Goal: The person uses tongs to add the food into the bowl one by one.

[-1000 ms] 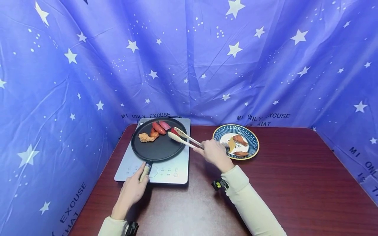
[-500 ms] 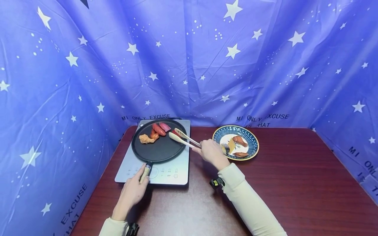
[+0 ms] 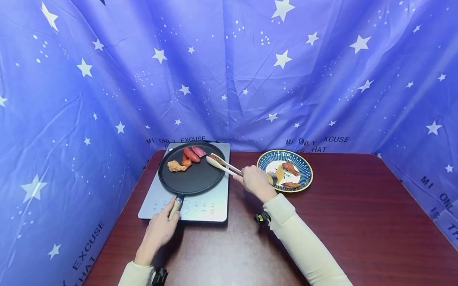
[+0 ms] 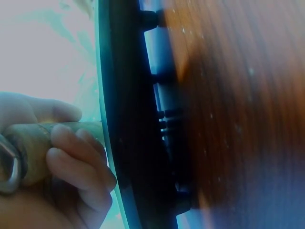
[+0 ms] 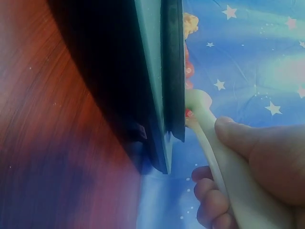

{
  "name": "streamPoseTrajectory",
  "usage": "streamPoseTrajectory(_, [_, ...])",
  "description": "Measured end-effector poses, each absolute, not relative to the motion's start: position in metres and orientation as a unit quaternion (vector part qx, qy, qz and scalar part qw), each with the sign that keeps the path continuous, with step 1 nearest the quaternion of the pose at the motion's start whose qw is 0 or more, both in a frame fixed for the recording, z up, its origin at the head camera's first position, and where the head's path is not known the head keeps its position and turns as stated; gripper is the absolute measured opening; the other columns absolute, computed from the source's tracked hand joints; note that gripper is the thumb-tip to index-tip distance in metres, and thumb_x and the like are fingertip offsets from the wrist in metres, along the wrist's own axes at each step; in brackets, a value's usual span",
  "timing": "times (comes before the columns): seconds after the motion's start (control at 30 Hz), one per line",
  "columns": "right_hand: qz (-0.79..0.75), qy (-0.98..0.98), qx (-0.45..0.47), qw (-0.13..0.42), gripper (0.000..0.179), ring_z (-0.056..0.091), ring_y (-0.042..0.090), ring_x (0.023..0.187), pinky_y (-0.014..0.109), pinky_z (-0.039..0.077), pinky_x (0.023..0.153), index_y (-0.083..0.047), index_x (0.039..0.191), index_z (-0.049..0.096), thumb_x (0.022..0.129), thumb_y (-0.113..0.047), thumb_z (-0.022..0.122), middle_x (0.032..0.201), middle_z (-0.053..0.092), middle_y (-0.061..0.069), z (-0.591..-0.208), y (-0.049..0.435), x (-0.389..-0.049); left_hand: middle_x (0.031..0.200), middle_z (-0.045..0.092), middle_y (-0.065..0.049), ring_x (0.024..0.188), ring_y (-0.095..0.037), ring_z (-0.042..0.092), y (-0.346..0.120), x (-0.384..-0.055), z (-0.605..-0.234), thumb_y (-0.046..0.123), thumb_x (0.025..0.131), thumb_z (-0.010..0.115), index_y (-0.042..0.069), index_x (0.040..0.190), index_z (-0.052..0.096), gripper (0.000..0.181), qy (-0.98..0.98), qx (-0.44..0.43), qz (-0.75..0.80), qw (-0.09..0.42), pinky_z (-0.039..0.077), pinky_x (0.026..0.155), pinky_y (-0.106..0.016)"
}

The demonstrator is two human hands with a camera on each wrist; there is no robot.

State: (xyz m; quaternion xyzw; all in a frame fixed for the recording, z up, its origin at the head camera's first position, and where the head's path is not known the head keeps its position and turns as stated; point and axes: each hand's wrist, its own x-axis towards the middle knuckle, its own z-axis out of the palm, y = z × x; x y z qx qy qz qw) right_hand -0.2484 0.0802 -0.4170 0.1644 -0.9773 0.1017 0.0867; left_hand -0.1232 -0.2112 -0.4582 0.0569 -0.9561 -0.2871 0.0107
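Note:
My left hand (image 3: pixel 162 228) grips the handle (image 3: pixel 175 208) of a round black frying pan (image 3: pixel 189 180). In the left wrist view, fingers (image 4: pixel 71 167) curl round that pale handle. My right hand (image 3: pixel 258 182) holds cream-tipped tongs (image 3: pixel 229 170), reaching over the pan's right side. Their tips are close together around a small red piece (image 5: pixel 189 113), mostly hidden between them. Farther left in the pan lie a fried chicken drumstick (image 3: pixel 175 166), an orange-brown piece (image 3: pixel 186 161), a red sausage-like piece (image 3: pixel 192 155) and a pinkish-purple piece (image 3: pixel 198 151).
Under the pan is a silver induction cooktop (image 3: pixel 222 202). A blue-patterned plate (image 3: pixel 308 174) bearing several food pieces stands to the right, just beyond my right hand. A starry blue curtain (image 3: pixel 247 99) surrounds the dark red table (image 3: pixel 358 222).
The tongs' tips have drawn closer together around the red piece, of which less shows now. My left hand keeps its place on the pan handle.

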Motion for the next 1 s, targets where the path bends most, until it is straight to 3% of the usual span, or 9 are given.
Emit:
streamPoseTrajectory(0.57, [0.11, -0.974, 0.172, 0.1, 0.044, 0.05, 0.027, 0.047, 0.042, 0.041, 0.045, -0.009, 0.062, 0.059, 0.089, -0.044, 0.061, 0.056, 0.051, 0.008, -0.416, 0.072, -0.259, 0.122, 0.058, -0.024, 0.085, -0.03, 0.057, -0.212, -0.123, -0.458, 0.031, 0.094, 0.049, 0.018, 0.147, 0.036, 0.056, -0.955, 0.056, -0.289, 0.016, 0.044, 0.074, -0.051])
streamPoseTrajectory(1.0, [0.115, -0.978, 0.153, 0.079, 0.045, 0.056, 0.03, 0.054, 0.043, 0.043, 0.048, -0.01, 0.06, 0.056, 0.088, -0.045, 0.061, 0.061, 0.055, 0.01, -0.41, 0.064, -0.269, 0.118, 0.059, -0.024, 0.078, -0.028, 0.055, -0.21, -0.122, -0.456, 0.03, 0.094, 0.049, 0.016, 0.147, 0.038, 0.056, -0.956, 0.055, -0.287, 0.019, 0.043, 0.071, -0.049])
